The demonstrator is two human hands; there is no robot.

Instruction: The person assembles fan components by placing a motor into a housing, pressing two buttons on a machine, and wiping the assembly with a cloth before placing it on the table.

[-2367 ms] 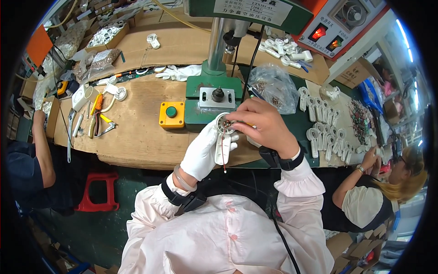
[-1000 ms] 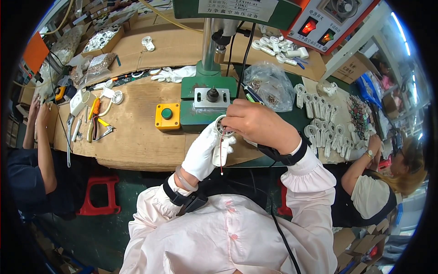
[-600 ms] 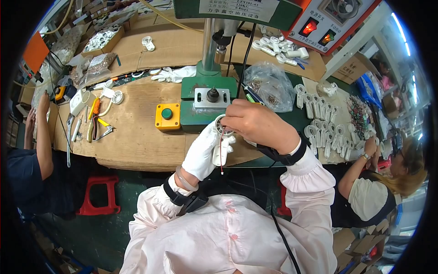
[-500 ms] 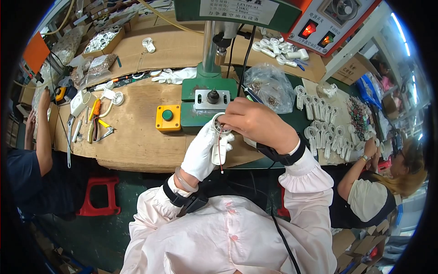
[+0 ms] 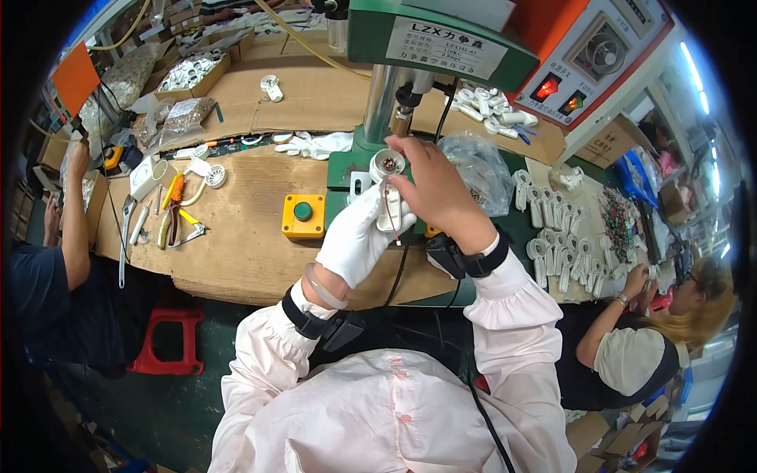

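Note:
My left hand (image 5: 353,243), in a white glove, grips a white fan housing (image 5: 389,211) by its handle. The round head points away from me, and a copper-coloured part (image 5: 389,165) shows inside its ring. Thin reddish wires run down along the handle. My bare right hand (image 5: 440,188) holds the ring from the right, fingers at its far rim and thumb at its near side. The housing's head is in front of the green press (image 5: 441,39), over its base, hiding most of the metal fixture there.
A yellow box with a green button (image 5: 303,211) stands left of the press. Pliers (image 5: 173,205) and other tools lie farther left. Rows of white housings (image 5: 556,236) and a plastic bag of small parts (image 5: 477,169) are at right. Co-workers sit on both sides.
Both hands have carried the housing away from me, up to the press. My right fingers have shifted from inside the ring to its outer right side. The view has tilted slightly.

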